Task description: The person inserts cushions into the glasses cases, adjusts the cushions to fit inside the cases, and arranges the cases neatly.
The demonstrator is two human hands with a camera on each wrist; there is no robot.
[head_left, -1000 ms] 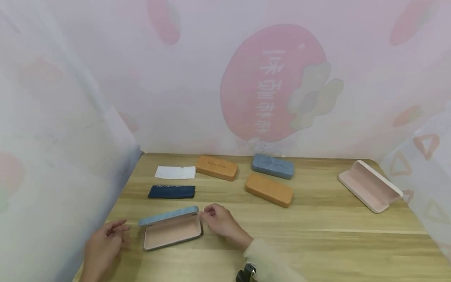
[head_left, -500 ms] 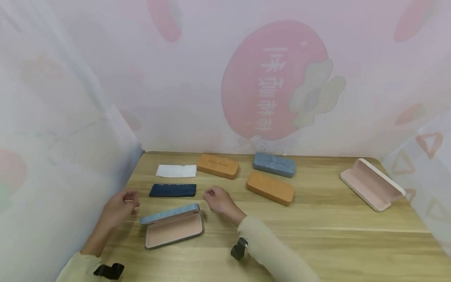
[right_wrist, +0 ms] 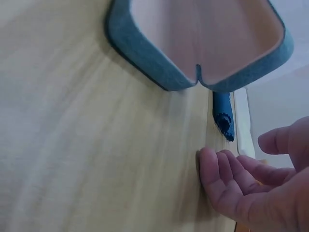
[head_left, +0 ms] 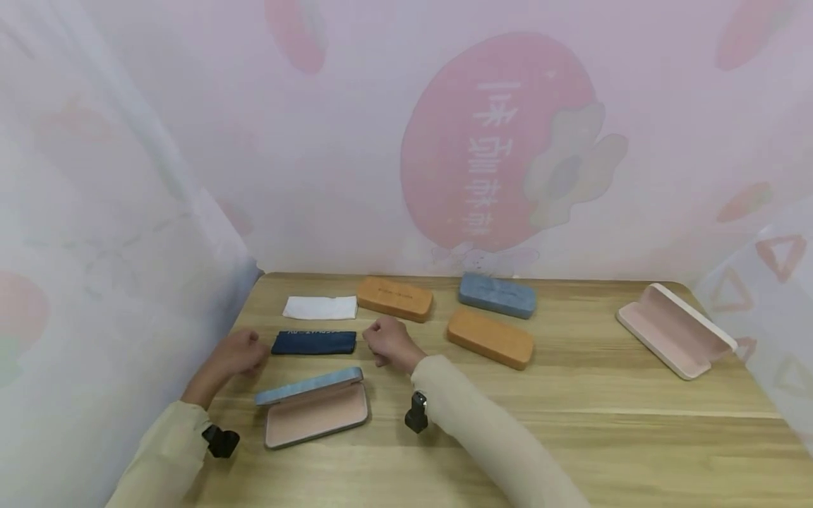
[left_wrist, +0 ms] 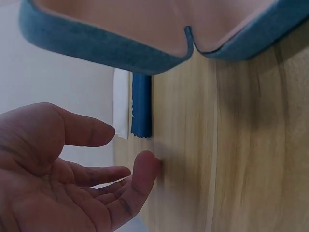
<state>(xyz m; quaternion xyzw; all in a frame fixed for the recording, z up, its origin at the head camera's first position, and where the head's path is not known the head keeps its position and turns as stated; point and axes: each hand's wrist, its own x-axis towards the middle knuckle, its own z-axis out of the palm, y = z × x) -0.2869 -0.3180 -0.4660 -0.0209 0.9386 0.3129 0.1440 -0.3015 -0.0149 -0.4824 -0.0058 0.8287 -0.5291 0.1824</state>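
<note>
A folded navy cloth (head_left: pixel 314 343) with lettering and a zigzag edge lies flat on the table between my two hands. My left hand (head_left: pixel 243 353) is just off its left end; in the left wrist view thumb and fingers are spread apart with nothing between them. At the cloth's right end is my right hand (head_left: pixel 390 341), its fingers (right_wrist: pixel 210 169) loosely bent near the tabletop and holding nothing. Nearer me, a blue glasses case (head_left: pixel 315 416) stands with its lid raised, showing a bare pink lining. Behind the navy cloth lies a folded white cloth (head_left: pixel 320 307).
Two closed orange glasses cases, one at the back (head_left: pixel 395 299) and one farther right (head_left: pixel 490 339), lie on the wooden table (head_left: pixel 603 451). A closed blue case (head_left: pixel 497 295) is near the back edge. An opened white case (head_left: pixel 675 331) with pink lining stands far right.
Both hands have moved from the two ends of the opened blue case, away from me, to either end of the navy cloth. The cases and cloths lie as before.
</note>
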